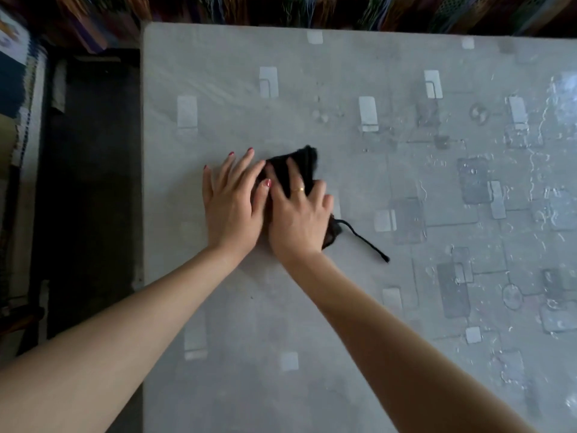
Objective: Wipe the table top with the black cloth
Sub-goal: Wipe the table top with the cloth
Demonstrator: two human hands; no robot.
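A small black cloth [301, 162] lies bunched on the grey patterned table top [343, 323], left of its middle. My right hand [298, 214] presses flat on the cloth with spread fingers, a gold ring on one finger. A loose black thread [363, 240] trails from under it toward the lower right. My left hand [229, 200] lies flat on the table just beside the cloth, its thumb touching the cloth's left edge. Most of the cloth is hidden beneath my right hand.
The table's left edge [143, 214] drops to a dark floor [90, 182]. A glossy plastic cover with wrinkles shines on the table's right side [530, 182]. Colourful fringed fabric [312, 7] runs along the far edge. Stacked items [15, 73] stand at far left.
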